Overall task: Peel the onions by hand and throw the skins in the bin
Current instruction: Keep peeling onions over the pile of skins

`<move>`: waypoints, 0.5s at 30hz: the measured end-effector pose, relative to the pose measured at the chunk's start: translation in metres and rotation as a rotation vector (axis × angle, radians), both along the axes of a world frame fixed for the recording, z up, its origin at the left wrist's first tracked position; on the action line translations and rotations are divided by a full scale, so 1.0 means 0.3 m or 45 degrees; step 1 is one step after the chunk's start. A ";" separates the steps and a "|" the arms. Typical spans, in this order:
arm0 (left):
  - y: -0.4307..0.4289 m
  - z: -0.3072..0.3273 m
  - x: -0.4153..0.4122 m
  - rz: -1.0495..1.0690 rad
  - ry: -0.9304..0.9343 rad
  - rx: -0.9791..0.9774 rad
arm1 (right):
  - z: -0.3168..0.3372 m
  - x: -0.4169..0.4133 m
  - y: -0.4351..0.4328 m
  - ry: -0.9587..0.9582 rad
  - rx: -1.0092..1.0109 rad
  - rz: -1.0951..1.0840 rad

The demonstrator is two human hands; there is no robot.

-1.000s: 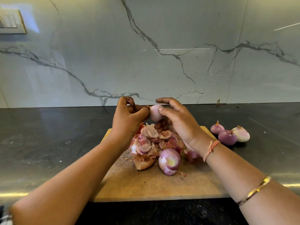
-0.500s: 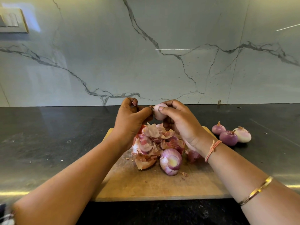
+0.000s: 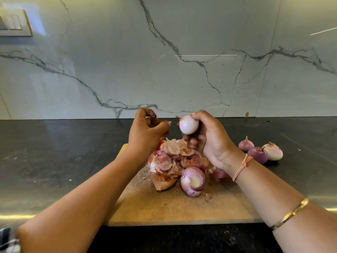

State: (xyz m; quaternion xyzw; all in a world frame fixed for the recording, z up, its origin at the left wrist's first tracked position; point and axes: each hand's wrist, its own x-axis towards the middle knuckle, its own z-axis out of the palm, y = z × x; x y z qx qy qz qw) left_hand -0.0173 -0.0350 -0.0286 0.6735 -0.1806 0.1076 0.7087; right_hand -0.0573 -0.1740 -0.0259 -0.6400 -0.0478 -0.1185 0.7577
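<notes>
Curling its fingers round a peeled pale onion, the right grip is holding it up. Just beside it, the left grip is pinching a small skin scrap. Below, loose skins and a part-peeled onion are lying on a wooden board; three more onions are sitting on the dark desk.

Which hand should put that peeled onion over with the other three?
Probably the right hand: it holds the onion, and the three onions lie on the counter on its side. The left hand pinches a scrap of skin.
</notes>
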 end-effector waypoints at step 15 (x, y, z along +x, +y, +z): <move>-0.005 -0.016 -0.024 -0.033 -0.263 0.144 | 0.000 0.002 -0.005 -0.007 -0.072 -0.019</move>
